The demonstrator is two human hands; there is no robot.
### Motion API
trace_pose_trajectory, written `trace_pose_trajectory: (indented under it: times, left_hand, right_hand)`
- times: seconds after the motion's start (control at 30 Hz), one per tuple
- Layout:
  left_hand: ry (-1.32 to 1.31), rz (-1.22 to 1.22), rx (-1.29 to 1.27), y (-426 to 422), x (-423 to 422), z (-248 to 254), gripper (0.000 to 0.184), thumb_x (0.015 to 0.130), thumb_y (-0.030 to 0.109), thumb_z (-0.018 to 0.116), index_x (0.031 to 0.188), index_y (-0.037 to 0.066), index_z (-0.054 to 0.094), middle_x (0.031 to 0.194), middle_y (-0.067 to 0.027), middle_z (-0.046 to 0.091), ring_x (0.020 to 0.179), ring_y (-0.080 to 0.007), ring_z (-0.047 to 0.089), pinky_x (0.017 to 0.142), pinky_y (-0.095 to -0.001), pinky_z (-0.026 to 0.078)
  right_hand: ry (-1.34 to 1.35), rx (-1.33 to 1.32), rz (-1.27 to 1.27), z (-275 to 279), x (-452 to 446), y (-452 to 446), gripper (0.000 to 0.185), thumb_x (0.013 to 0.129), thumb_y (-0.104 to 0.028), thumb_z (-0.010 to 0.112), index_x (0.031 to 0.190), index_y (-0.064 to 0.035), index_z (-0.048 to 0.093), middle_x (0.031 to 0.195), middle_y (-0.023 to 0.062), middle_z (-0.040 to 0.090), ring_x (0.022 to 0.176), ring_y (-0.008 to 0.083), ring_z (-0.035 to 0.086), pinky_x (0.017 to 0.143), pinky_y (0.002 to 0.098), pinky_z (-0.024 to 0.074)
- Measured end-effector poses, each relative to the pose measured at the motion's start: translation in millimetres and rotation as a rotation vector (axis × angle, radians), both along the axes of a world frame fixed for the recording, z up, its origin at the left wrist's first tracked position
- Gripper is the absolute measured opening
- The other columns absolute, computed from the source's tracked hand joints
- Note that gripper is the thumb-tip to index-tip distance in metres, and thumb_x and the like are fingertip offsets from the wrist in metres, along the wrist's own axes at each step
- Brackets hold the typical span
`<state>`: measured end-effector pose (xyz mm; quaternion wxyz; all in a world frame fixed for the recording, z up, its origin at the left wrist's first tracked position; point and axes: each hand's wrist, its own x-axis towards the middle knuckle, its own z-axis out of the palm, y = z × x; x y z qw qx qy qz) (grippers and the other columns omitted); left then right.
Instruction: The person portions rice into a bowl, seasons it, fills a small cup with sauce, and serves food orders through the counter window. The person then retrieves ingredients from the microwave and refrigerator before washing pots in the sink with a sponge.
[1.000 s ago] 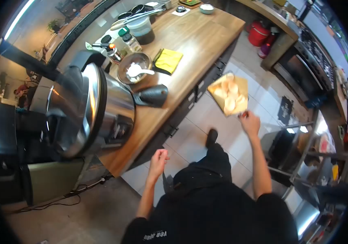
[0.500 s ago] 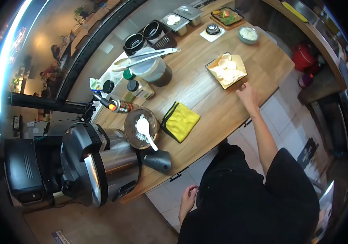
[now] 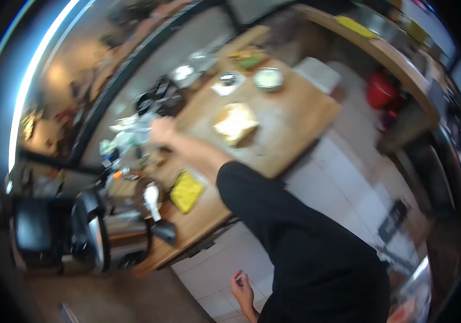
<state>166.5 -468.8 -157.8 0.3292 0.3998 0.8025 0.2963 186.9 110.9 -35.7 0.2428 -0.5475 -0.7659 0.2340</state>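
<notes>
My right hand (image 3: pixel 162 131) is stretched across the worktop to the far left, at the tongs and the lidded tub. Motion blur smears its fingers, and I cannot see whether they are round the tongs. My left hand (image 3: pixel 243 289) hangs low beside my body, off the table, its fingers loosely curled with a gap to the thumb and nothing visible in them. Right of my right forearm stands the paper-lined basket (image 3: pixel 236 124) of pale round slices. Nearer me lies a folded yellow cloth (image 3: pixel 186 192). A bowl with a white spoon (image 3: pixel 152 197) stands left of it.
A large metal cooker (image 3: pixel 122 239) fills the table's left end, with a dark grey scoop-like piece (image 3: pixel 164 232) beside it. At the back are a bowl of white food (image 3: pixel 268 79), a small dark item on a white square (image 3: pixel 228 79) and a plated dish (image 3: pixel 249 58).
My right hand has left the basket's handle and swung left to the tongs and tub. The view has shifted and blurred. My left hand still hangs low.
</notes>
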Motion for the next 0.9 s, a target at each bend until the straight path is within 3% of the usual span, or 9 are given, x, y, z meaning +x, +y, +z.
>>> trace_pose_trajectory:
  times: [0.07, 0.1, 0.13, 0.17, 0.23, 0.4, 0.57, 0.77, 0.9]
  left_hand:
    - [-0.234, 0.122, 0.099, 3.2, 32.1, 4.1, 0.023, 0.100, 0.017, 0.053, 0.115, -0.001, 0.058, 0.107, -0.0135, 0.064, 0.088, -0.0221, 0.067, 0.071, -0.0310, 0.054]
    - [-0.277, 0.140, 0.138, 13.2, 47.9, 10.7, 0.024, 0.102, 0.019, 0.050, 0.115, 0.000, 0.057, 0.105, -0.0125, 0.063, 0.087, -0.0220, 0.066, 0.071, -0.0314, 0.054]
    - [-0.312, 0.162, 0.188, 28.2, 57.3, 15.4, 0.025, 0.103, 0.021, 0.048, 0.115, 0.001, 0.056, 0.104, -0.0114, 0.062, 0.087, -0.0219, 0.066, 0.070, -0.0318, 0.055]
    - [-0.272, 0.077, 0.303, 45.7, 62.1, 14.2, 0.034, 0.104, 0.031, 0.045, 0.117, 0.001, 0.055, 0.104, -0.0110, 0.061, 0.084, -0.0205, 0.064, 0.067, -0.0305, 0.053]
    - [-0.344, 0.029, 0.377, 96.3, 106.4, 48.9, 0.039, 0.104, 0.036, 0.045, 0.117, 0.001, 0.055, 0.095, -0.0073, 0.059, 0.074, -0.0144, 0.059, 0.059, -0.0255, 0.046]
    - [-0.915, -0.354, 0.311, 155.9, 277.0, 71.4, 0.035, 0.102, 0.042, 0.047, 0.086, 0.011, 0.049, 0.069, 0.0024, 0.037, 0.055, -0.0065, 0.034, 0.049, -0.0208, 0.027]
    - [-1.113, -0.462, -0.097, 138.9, 529.0, 80.1, 0.034, 0.102, 0.043, 0.045, 0.089, 0.013, 0.050, 0.067, 0.0019, 0.040, 0.046, -0.0089, 0.035, 0.039, -0.0225, 0.024]
    - [-1.317, -1.079, -0.426, 63.7, 781.8, 57.3, 0.025, 0.099, 0.025, 0.049, 0.080, 0.009, 0.045, 0.067, -0.0016, 0.042, 0.050, -0.0109, 0.038, 0.043, -0.0255, 0.029]
    - [-1.072, -1.551, -0.685, 12.8, 900.8, 47.5, 0.022, 0.098, 0.019, 0.049, 0.079, 0.009, 0.046, 0.064, -0.0024, 0.042, 0.050, -0.0121, 0.040, 0.044, -0.0266, 0.033]
  right_hand:
    - [0.416, -0.033, -0.135, -43.7, 5.7, -46.9, 0.032, 0.082, -0.028, 0.055, 0.098, -0.0004, 0.063, 0.086, 0.0253, 0.069, 0.081, 0.0410, 0.069, 0.070, 0.0523, 0.0554]
    - [0.563, -0.104, -0.187, -60.0, 1.9, -73.6, 0.046, 0.082, -0.027, 0.059, 0.115, 0.0034, 0.050, 0.102, 0.0259, 0.064, 0.090, 0.0426, 0.066, 0.076, 0.0496, 0.0544]
    - [0.753, -0.019, -0.236, -44.6, 48.5, -132.7, 0.025, 0.080, -0.023, 0.058, 0.091, -0.0005, 0.055, 0.073, 0.0273, 0.062, 0.069, 0.0443, 0.064, 0.061, 0.0522, 0.0510]
    - [0.829, 0.004, -0.091, -58.4, 77.3, -162.2, 0.034, 0.074, -0.025, 0.069, 0.093, 0.0004, 0.056, 0.073, 0.0266, 0.062, 0.071, 0.0438, 0.064, 0.061, 0.0519, 0.0501]
    - [1.176, -0.507, 0.043, -24.2, 163.8, -249.3, 0.040, 0.077, -0.032, 0.078, 0.091, -0.0014, 0.056, 0.061, 0.0102, 0.059, 0.044, 0.0229, 0.057, 0.043, 0.0402, 0.0444]
    - [1.559, -0.525, -0.258, 9.9, 366.7, -325.7, 0.027, 0.088, -0.033, 0.071, 0.094, -0.0089, 0.060, 0.054, -0.0011, 0.045, 0.037, 0.0098, 0.040, 0.036, 0.0298, 0.0336]
    - [1.968, -0.181, -0.632, 3.2, 630.5, -391.7, 0.031, 0.093, -0.036, 0.066, 0.084, -0.0095, 0.053, 0.054, -0.0028, 0.043, 0.038, 0.0076, 0.035, 0.036, 0.0278, 0.0279]
    - [1.931, 0.379, -1.221, 24.1, 895.5, -561.4, 0.034, 0.091, -0.034, 0.070, 0.079, -0.0141, 0.047, 0.053, -0.0035, 0.043, 0.039, 0.0077, 0.037, 0.036, 0.0270, 0.0270]
    - [1.859, 0.872, -1.422, 33.9, 1008.0, -669.9, 0.035, 0.092, -0.034, 0.070, 0.081, -0.0149, 0.043, 0.053, -0.0049, 0.039, 0.039, 0.0071, 0.036, 0.036, 0.0252, 0.0272]
